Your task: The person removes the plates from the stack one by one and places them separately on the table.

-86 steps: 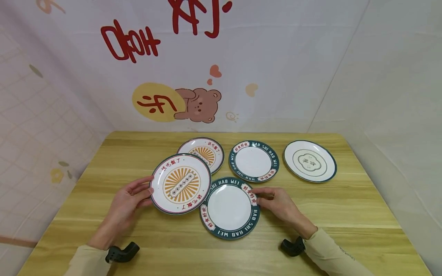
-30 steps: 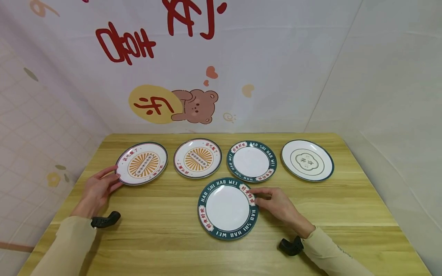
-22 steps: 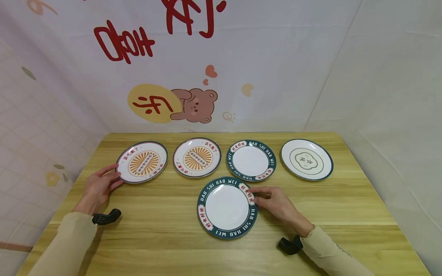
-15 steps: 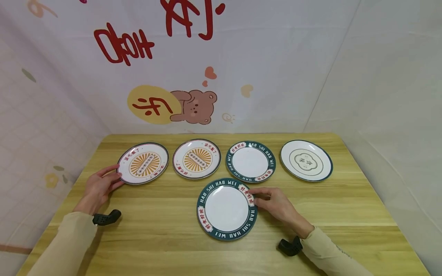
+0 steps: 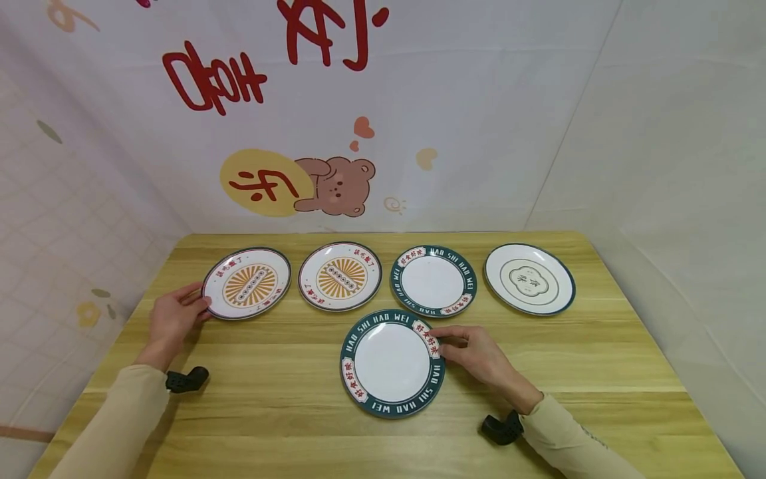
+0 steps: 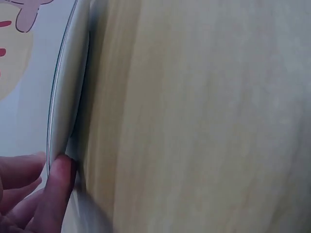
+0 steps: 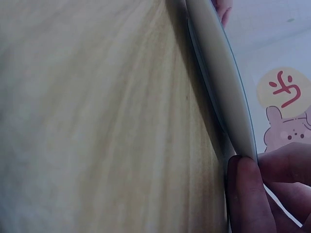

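At the table's back left lies a white plate with an orange sunburst print (image 5: 248, 284), and my left hand (image 5: 170, 326) holds its left rim. In the left wrist view the thumb (image 6: 61, 170) meets the rim from the near side, with the other fingers across it. Near the middle front is a green-rimmed plate (image 5: 392, 366). My right hand (image 5: 481, 359) pinches its right rim; in the right wrist view the thumb (image 7: 250, 179) is against the pale outer side and a finger lies across the edge. The undersides of both plates are hidden in the head view.
Along the back of the wooden table (image 5: 269, 412) sit a second sunburst plate (image 5: 340, 276), another green-rimmed plate (image 5: 433, 281) and a white plate with a cloud-shaped emblem (image 5: 529, 279). A printed cloth wall (image 5: 479, 100) rises behind and at both sides.
My left hand has carried the sunburst plate from above the others to the back left and set it down. It then shifts slightly at the rim. My right hand stays on the green-rimmed plate.
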Motion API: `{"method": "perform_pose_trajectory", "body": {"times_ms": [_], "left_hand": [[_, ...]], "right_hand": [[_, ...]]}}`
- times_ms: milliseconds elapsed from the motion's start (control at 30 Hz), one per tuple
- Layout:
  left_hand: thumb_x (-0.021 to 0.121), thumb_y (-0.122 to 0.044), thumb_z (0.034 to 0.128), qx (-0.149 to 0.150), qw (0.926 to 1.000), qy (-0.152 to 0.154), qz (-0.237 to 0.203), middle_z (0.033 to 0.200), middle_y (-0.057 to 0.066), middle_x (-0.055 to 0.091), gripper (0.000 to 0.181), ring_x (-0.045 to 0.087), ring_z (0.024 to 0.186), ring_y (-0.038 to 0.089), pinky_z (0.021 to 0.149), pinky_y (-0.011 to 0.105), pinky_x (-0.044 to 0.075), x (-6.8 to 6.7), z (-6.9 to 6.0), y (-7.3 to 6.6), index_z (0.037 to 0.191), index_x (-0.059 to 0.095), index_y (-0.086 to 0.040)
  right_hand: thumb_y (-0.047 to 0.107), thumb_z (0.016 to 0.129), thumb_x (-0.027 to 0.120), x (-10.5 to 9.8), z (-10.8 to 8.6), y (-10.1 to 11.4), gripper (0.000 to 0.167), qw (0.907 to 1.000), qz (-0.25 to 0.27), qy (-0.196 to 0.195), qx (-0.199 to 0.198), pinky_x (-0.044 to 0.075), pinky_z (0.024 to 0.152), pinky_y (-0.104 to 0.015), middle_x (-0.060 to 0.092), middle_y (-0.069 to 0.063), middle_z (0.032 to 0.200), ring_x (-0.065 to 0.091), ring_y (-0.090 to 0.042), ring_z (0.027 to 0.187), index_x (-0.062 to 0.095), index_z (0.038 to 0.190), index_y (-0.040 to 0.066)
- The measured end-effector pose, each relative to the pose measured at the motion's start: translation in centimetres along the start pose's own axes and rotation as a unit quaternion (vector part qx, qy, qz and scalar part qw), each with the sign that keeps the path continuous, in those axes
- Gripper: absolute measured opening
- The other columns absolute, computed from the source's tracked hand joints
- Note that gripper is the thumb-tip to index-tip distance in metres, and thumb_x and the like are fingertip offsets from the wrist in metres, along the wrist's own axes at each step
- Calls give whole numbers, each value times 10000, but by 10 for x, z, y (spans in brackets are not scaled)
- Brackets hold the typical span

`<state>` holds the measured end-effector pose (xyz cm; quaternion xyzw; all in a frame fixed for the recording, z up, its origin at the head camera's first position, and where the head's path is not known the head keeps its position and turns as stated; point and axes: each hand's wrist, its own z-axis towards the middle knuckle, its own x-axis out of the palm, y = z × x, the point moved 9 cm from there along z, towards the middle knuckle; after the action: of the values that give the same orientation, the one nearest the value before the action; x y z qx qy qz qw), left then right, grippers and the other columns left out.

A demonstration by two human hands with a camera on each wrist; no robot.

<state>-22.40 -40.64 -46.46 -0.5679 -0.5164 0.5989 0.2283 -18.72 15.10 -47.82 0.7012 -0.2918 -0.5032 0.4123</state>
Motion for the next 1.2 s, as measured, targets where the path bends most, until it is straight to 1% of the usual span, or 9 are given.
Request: {"method": "perform_pose_trajectory", "body": {"times_ms": [300, 400, 467, 567, 667, 733, 867, 1100, 1200], "left_hand": [[558, -180, 1068, 213, 9968, -122, 755, 1441, 301, 517, 521, 567, 771, -159, 673, 128, 553, -7, -5, -10, 1508, 455, 80], [541, -234, 1070, 274, 9941, -153, 1037, 1464, 298, 516, 545, 636, 927, -4, 678, 87, 492, -10, -10, -14, 1521, 449, 59], [530, -254, 1068, 333, 9921, -221, 1186, 1466, 308, 517, 553, 638, 1099, 188, 718, 113, 461, -11, -15, -16, 1528, 450, 43], [525, -269, 1061, 419, 9896, -365, 1327, 1483, 320, 494, 559, 504, 1320, 408, 884, 277, 491, -10, -24, -21, 1541, 449, 7], [542, -268, 1054, 479, 9907, -444, 1194, 1528, 313, 445, 570, 443, 1406, 446, 1053, 519, 475, -5, -35, -28, 1555, 440, -18], [550, -266, 1055, 548, 9917, -431, 1077, 1564, 289, 411, 574, 405, 1442, 441, 1101, 573, 433, 0, -44, -33, 1565, 431, -30], [571, -233, 1055, 867, 9909, -387, 950, 1573, 250, 424, 562, 410, 1448, 410, 1082, 483, 466, 12, -61, -50, 1561, 438, -29], [627, -113, 1026, 1634, 9843, -131, 651, 1481, 296, 503, 514, 539, 1316, 420, 873, 20, 439, 42, -94, -74, 1500, 488, 29], [635, -66, 1016, 1797, 9824, 192, 473, 1459, 286, 518, 496, 597, 1247, 278, 854, 10, 436, 61, -106, -77, 1480, 497, 44]], "right_hand": [[77, 955, 703, 0, 0, -1, 295, 10000, -21, -8, 38, 499, 1056, -503, 698, -70, 1304, 623, -282, 1240, 762, 1238, 135], [73, 953, 704, -1, 0, -1, 294, 10000, -38, -30, 58, 507, 1047, -498, 700, -70, 1299, 628, -280, 1229, 764, 1234, 134], [69, 952, 704, 0, 0, -1, 293, 10000, -48, -40, 56, 511, 1043, -494, 702, -71, 1296, 632, -279, 1222, 765, 1232, 132], [66, 950, 705, 0, 0, 0, 292, 10000, -75, -51, 41, 513, 1040, -492, 704, -71, 1292, 634, -279, 1221, 768, 1228, 131], [61, 949, 704, 0, 0, 0, 291, 9999, -92, -59, 37, 516, 1038, -488, 706, -71, 1290, 635, -275, 1220, 770, 1224, 132], [58, 948, 703, 0, 0, 0, 292, 9999, -95, -61, 31, 521, 1032, -484, 706, -73, 1289, 636, -272, 1217, 771, 1222, 133], [57, 948, 701, 0, 0, 0, 293, 9999, -87, -55, 13, 530, 1021, -472, 705, -74, 1289, 641, -264, 1211, 772, 1221, 137], [56, 948, 699, 0, 0, 0, 297, 10000, -33, -18, -36, 534, 1018, -466, 700, -82, 1297, 638, -270, 1218, 768, 1228, 125], [55, 945, 700, 0, 0, 0, 296, 10000, -33, -17, -40, 535, 1017, -468, 701, -84, 1295, 639, -274, 1216, 768, 1225, 123]]}}
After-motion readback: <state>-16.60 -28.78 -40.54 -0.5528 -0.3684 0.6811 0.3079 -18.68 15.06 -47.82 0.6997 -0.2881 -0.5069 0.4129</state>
